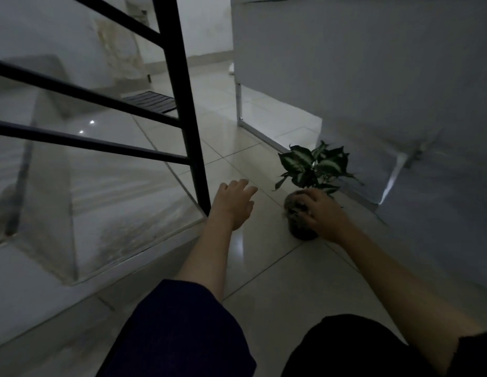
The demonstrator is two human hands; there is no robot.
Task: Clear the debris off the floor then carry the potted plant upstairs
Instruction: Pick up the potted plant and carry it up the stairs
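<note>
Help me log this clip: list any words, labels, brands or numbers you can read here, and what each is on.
None: no readable text anywhere.
Plant pot: no label shows; the right hand covers part of it.
Wall, floor tiles, stair railing: plain.

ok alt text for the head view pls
A person's right hand rests on the rim of a small potted plant standing on a tiled floor, while the open left hand reaches towards it beside a black stair railing.

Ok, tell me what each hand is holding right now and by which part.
The right hand rests on the top rim of the potted plant; a closed grip cannot be told. The left hand is open, holding nothing.
</note>
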